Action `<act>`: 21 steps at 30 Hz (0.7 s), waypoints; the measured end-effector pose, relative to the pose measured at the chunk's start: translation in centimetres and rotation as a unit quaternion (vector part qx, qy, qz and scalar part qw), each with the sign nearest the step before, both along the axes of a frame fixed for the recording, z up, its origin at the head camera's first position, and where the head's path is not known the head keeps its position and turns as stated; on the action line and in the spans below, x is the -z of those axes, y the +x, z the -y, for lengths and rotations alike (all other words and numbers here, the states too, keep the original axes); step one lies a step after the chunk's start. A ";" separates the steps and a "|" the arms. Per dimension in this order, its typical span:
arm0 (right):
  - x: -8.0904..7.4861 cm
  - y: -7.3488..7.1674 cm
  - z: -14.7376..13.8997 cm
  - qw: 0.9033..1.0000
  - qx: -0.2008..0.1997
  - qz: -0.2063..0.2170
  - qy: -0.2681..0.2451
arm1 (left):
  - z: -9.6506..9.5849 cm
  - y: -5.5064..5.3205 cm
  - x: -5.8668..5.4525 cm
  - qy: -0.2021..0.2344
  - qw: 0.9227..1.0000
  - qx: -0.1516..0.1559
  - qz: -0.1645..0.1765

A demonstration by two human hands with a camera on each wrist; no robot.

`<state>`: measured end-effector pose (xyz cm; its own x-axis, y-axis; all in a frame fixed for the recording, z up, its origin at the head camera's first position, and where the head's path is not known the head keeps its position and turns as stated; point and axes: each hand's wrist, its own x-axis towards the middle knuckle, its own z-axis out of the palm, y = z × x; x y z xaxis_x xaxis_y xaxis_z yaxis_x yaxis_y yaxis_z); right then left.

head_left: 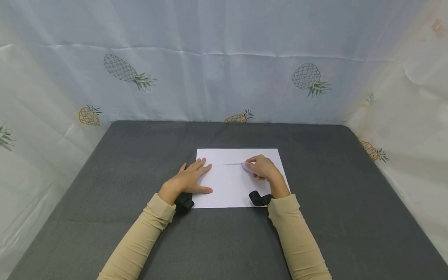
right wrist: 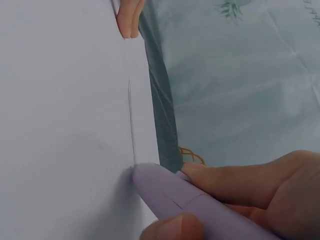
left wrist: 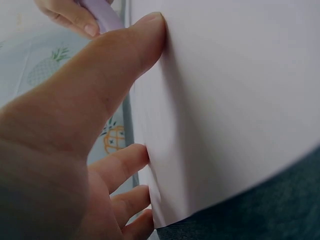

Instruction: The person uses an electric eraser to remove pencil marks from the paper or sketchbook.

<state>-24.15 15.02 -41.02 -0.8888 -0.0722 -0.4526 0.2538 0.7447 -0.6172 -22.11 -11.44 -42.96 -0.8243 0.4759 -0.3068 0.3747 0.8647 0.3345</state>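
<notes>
A white sheet of paper (head_left: 224, 190) lies on the dark table. Across its upper part runs a thin straight slit (right wrist: 131, 115). My right hand (head_left: 263, 166) pinches a lilac box cutter (right wrist: 185, 197) between thumb and fingers; the tool's rounded tip is down on the paper at the near end of the slit in the right wrist view. The tip hides any blade. Fingers spread, my left hand (head_left: 190, 179) rests on the sheet's left side. Its thumb (left wrist: 145, 40) presses on the paper in the left wrist view, with the other fingertips near the edge.
Dark grey cloth covers the table (head_left: 140, 155). A pale curtain (head_left: 210, 85) with pineapple prints hangs behind it and along both sides. Black wrist cameras sit under the left wrist and beside the right wrist (head_left: 259, 198), close over the paper's lower edge.
</notes>
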 end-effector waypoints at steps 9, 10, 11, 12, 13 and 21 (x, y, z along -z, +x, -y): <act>0.0 0.1 0.2 1.000 -0.002 -0.002 0.003 | 0.0 0.2 0.0 0.002 1.000 -0.001 0.000; 0.0 0.1 0.2 1.000 -0.002 0.000 0.002 | 0.1 0.2 0.0 0.002 1.000 0.000 -0.001; 0.0 0.1 0.2 1.000 -0.002 -0.001 0.002 | 0.1 0.2 0.0 0.002 1.000 -0.001 0.000; 0.0 0.1 0.2 1.000 -0.003 -0.001 0.001 | 0.1 0.2 0.0 0.002 1.000 -0.001 0.000; 0.0 0.1 0.1 1.000 -0.003 -0.002 0.002 | 0.1 0.2 0.0 0.002 1.000 -0.001 0.000; -0.4 0.1 0.3 1.000 -0.019 0.005 0.004 | 0.1 0.2 -0.1 0.005 1.000 0.003 -0.001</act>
